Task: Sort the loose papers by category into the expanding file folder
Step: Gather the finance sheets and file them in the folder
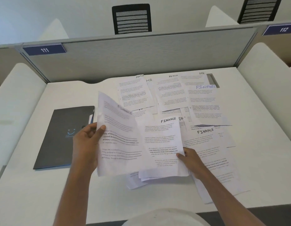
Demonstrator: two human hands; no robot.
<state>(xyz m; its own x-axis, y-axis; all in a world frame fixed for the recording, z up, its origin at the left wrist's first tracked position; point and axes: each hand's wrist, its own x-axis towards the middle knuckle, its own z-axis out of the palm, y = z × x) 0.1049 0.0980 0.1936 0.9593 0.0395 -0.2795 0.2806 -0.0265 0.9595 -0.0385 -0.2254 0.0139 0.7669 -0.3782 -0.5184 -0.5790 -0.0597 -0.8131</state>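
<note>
My left hand [87,144] grips a lifted sheaf of printed papers [118,132] by its left edge, thumb on top. My right hand [191,160] pinches the lower right edge of a sheet headed FINANCE [162,141] that lies on a small pile. A dark grey expanding file folder [60,141] lies shut and flat on the desk to the left, partly behind my left hand. More loose sheets marked ADMIN [135,92], HR [194,78] and FINANCE [205,101] are spread overlapping across the middle and right of the desk.
The white desk [76,193] is bounded by a grey partition [133,56] at the back and white side panels left and right. A grey cable slot [212,79] sits at the back right. Black chairs stand beyond the partition.
</note>
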